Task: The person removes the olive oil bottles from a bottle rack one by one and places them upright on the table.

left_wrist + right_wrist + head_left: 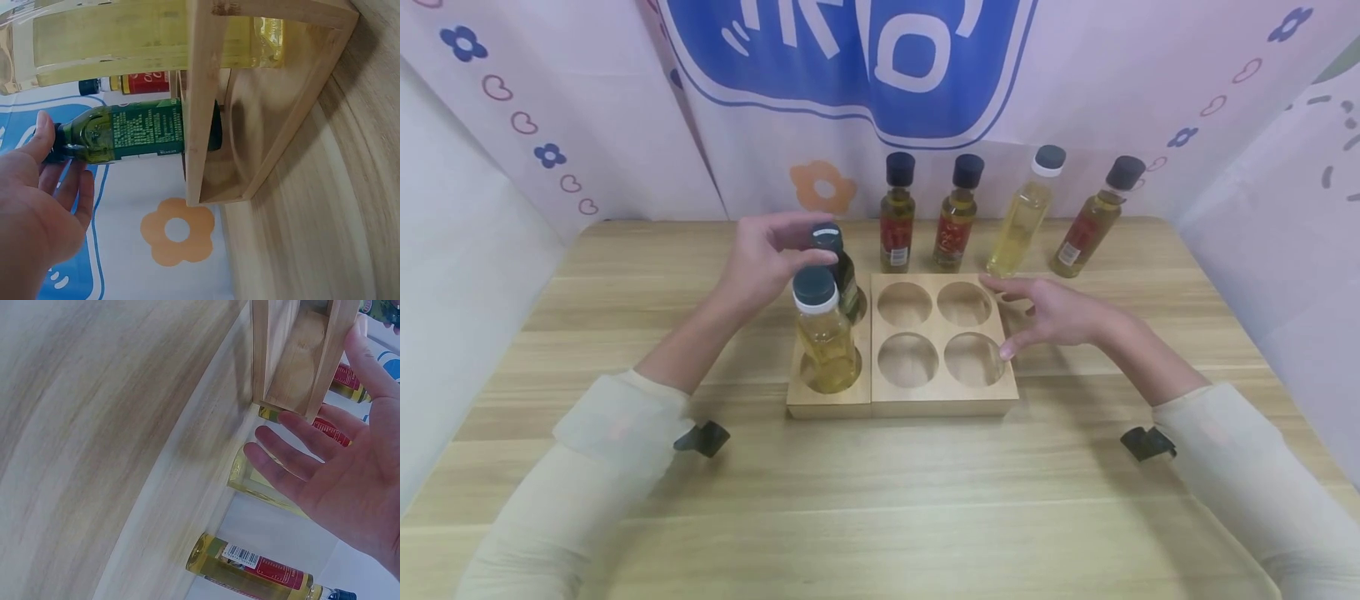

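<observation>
In the head view my left hand [765, 257] pinches the dark cap of a green glass bottle [847, 282]. This bottle stands in the back hole of a two-hole wooden rack [797, 398]; in the left wrist view its base [214, 126] shows below the rack's top board. The front hole holds a clear bottle of pale yellow oil [829, 342] with a dark green cap. Against the two-hole rack sits a wooden rack with four bare holes [943, 407]. My right hand [1063, 315] touches that rack's right side, its fingers fairly straight and spread.
Behind the racks stand two red-labelled oil bottles [896, 225] [955, 225], a pale yellow oil bottle [1021, 218] and, at the far right, another red-labelled bottle [1093, 223]. A printed cloth [823, 187] hangs at the back edge of the wooden table [880, 500].
</observation>
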A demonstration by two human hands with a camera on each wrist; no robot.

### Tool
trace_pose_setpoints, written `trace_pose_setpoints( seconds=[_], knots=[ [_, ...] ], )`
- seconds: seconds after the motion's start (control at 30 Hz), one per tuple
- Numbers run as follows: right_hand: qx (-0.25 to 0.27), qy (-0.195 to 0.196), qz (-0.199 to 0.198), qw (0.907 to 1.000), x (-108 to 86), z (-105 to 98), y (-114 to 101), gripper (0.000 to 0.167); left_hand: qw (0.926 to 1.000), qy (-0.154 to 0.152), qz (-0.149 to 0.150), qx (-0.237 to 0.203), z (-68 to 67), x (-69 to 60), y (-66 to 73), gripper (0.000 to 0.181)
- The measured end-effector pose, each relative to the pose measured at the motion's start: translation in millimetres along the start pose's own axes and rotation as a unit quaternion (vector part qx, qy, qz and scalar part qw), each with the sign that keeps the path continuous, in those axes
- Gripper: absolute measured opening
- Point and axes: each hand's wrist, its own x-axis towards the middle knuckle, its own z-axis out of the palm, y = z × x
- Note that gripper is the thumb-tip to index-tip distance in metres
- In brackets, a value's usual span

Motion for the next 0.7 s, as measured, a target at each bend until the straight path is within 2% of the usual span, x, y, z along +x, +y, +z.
trace_pose_setpoints(
  seconds=[0.1, 0.2, 0.47, 0.6, 0.7],
  knots=[
    [0.005, -0.001, 0.005, 1.0, -0.3, 0, -1, 0.107, 0.9993, 0.013, -0.003, -0.035, -0.1, 0.4, 3.3, 0.041],
    [0.008, -0.001, 0.008, 0.9999, 0.0, 0, -1, 0.106, 0.9972, 0.025, 0.01, -0.07, 0.3, 2.0, 7.4, 0.041],
    [0.006, 0.0, 0.008, 1.0, 0.4, 0, 1, 0.107, 0.9919, 0.053, 0.037, -0.109, 2.6, 7.2, 17.9, 0.038],
    [0.004, -0.001, 0.012, 0.9999, 0.0, 0, 1, 0.107, 0.9874, 0.07, 0.054, -0.131, 4.6, 10.3, 22.0, 0.034],
    [0.003, -0.001, 0.012, 0.9999, -0.6, 0, 0, 0.108, 0.9806, 0.08, 0.069, -0.165, 5.5, 13.6, 26.0, 0.031]
  ],
)
